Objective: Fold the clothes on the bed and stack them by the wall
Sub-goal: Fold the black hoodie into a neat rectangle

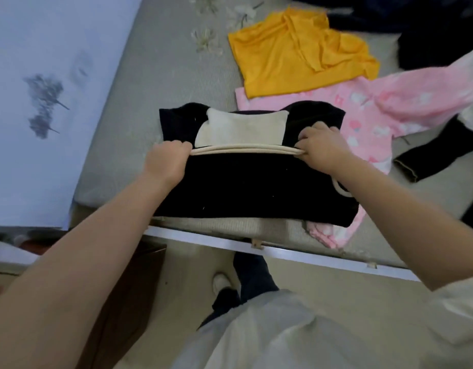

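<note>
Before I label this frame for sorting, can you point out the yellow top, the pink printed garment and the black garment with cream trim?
Yellow top (291,57): head view, middle of its crumpled cloth.
Pink printed garment (368,115): head view, its printed body.
Black garment with cream trim (246,187): head view, folded near panel.

1. On my head camera both forearms are bare from wrist to past the elbow.
2. The left hand (167,162) and right hand (320,149) wear no gloves, rings or watch that I can see.
3. A loose, pale grey-white top (270,334) covers the torso, with a short sleeve (458,302) at the right arm.
4. Dark trousers (252,275) show below, and one light-coloured shoe (220,282).
</note>
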